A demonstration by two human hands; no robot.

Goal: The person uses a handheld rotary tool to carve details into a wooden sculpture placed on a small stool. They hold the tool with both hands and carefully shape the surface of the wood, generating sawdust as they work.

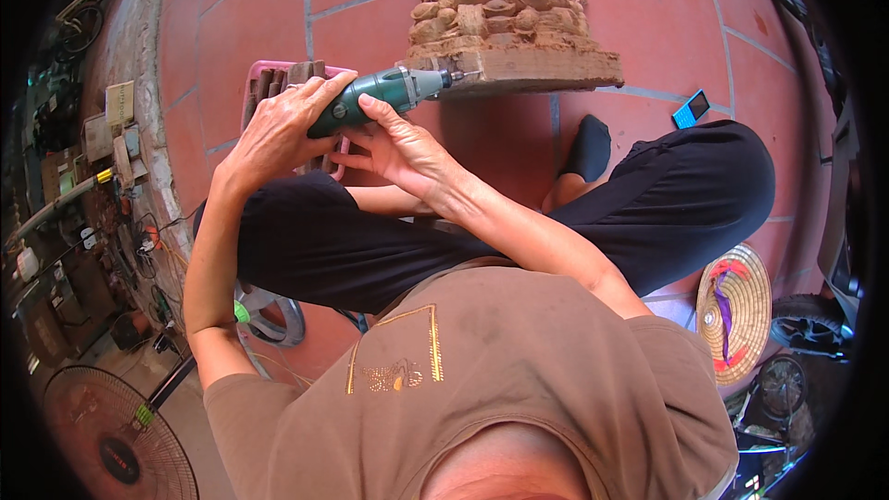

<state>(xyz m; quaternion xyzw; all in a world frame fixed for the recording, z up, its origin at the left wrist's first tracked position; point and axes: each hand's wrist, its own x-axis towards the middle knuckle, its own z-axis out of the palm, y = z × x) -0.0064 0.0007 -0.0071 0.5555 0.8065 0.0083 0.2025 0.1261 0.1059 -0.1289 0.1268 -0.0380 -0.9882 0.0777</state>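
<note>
Rotary tool is clasped by the arched left hand, the right hand loosely spread, thumb touching it.

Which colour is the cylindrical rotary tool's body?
The cylindrical rotary tool has a dark green body, best seen in the head view.
</note>
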